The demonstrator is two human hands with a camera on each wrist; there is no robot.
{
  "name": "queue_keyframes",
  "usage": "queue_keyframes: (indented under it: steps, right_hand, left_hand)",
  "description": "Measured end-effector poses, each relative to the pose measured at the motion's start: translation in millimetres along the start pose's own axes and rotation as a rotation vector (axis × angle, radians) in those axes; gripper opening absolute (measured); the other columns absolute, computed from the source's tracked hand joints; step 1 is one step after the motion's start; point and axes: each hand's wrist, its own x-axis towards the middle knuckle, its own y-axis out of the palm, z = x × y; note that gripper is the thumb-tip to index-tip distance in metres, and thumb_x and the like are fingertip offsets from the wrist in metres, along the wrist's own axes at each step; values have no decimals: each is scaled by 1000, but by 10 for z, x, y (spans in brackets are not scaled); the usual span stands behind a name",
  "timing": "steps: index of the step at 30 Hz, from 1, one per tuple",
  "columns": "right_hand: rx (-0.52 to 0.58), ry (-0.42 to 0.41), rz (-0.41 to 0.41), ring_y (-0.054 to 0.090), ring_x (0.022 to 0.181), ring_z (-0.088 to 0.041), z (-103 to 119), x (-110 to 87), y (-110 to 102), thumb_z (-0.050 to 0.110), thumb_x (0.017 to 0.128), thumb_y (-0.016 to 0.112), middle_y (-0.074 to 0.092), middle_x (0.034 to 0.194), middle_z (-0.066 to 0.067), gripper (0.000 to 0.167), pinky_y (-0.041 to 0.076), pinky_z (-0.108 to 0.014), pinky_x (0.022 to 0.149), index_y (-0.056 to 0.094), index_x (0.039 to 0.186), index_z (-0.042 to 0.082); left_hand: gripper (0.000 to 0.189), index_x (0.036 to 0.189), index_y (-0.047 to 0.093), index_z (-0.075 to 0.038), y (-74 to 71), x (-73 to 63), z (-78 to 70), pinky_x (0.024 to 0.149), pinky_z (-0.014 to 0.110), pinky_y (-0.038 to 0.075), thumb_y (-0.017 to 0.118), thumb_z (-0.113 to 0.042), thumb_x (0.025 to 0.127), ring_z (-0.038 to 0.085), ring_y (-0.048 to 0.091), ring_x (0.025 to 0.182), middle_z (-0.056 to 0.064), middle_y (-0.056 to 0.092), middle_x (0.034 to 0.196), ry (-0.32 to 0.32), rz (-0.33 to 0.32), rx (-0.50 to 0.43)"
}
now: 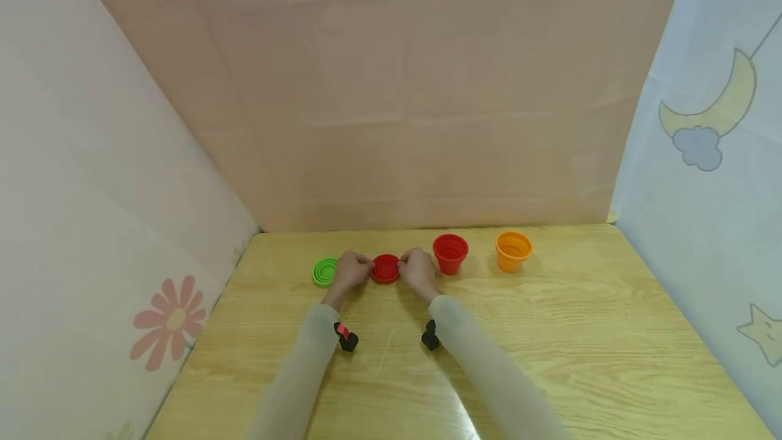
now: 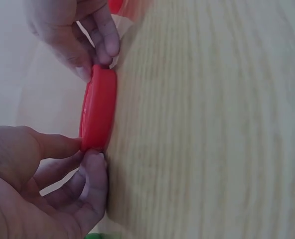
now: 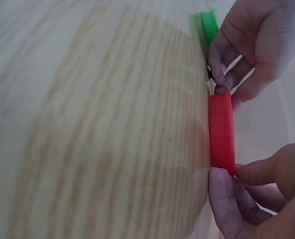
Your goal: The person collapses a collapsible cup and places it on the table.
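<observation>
no readable text, no legible numbers, brands

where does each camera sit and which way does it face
Head: worn on the head, facing forward and down at the table; left hand, right hand and sleeves show.
Left wrist: on that wrist, facing the flattened red cup; both hands show, left nearer.
Right wrist: on that wrist, facing the same cup; both hands show, right nearer.
Shared: both wrist views catch the cup side-on between the hands.
</observation>
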Motion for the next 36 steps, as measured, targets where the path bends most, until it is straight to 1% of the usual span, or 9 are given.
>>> queue_keyframes:
  steps: [6,10,13,15,18,22,27,31,36]
  right_hand:
    - [29,-37,38,70,85,-21,-31,-18,3,14,97,69,81,99,-9,15,57,-37,77,82,99,5]
    - [50,-27,111,69,88,-21,-30,-52,-26,17,99,68,79,110,-13,25,60,-36,81,76,114,-1]
    - [82,-46,199,66,83,-19,-23,-129,-97,19,99,69,77,108,-15,34,59,-32,75,70,123,-6]
    - [92,-92,250,64,77,-16,-26,-202,-180,20,99,70,76,100,-14,34,55,-27,68,69,121,-7]
    - [99,-166,303,67,77,-14,-60,-304,-320,20,97,72,77,97,-12,32,54,-26,66,72,117,-6]
    - [111,-204,344,72,87,-17,-82,-442,-543,21,98,71,78,105,-12,31,62,-32,76,74,117,-4]
    - [191,-184,389,78,87,-29,-124,-559,-799,21,102,68,76,107,-15,37,65,-34,73,70,125,-7]
    - [247,-191,384,77,93,-38,-191,-626,-970,19,103,66,75,111,-19,36,68,-38,78,68,126,-9]
    - [271,-187,320,76,94,-39,-326,-720,-1202,18,103,67,77,109,-21,32,67,-46,85,70,124,-5]
  left_hand:
    - [20,106,82,-2,58,-12,37,52,20,46,70,-17,99,10,60,59,5,73,74,-9,-49,2]
    - [22,105,81,-2,50,-24,71,56,22,47,68,-18,99,14,63,67,10,76,85,13,-92,23]
    - [24,108,80,-2,11,-64,60,64,28,55,65,-19,100,20,68,77,14,79,97,68,-141,54]
    - [25,111,80,-3,-20,-97,14,71,34,60,65,-20,101,23,72,84,15,79,101,126,-167,73]
    - [24,114,77,-2,-37,-141,-93,80,43,64,66,-19,101,30,75,96,16,79,105,203,-178,49]
    - [23,115,72,-1,-19,-202,-233,77,42,65,68,-18,100,32,76,96,18,78,104,241,-143,-38]
    - [22,115,69,-4,42,-270,-371,79,38,64,69,-22,101,28,74,97,15,76,107,243,-69,-93]
    - [17,107,69,-6,98,-293,-419,79,36,62,71,-22,100,25,70,95,13,74,107,244,-41,-112]
    - [22,107,69,-7,202,-305,-452,82,36,63,75,-25,98,23,70,96,13,74,108,265,30,-140]
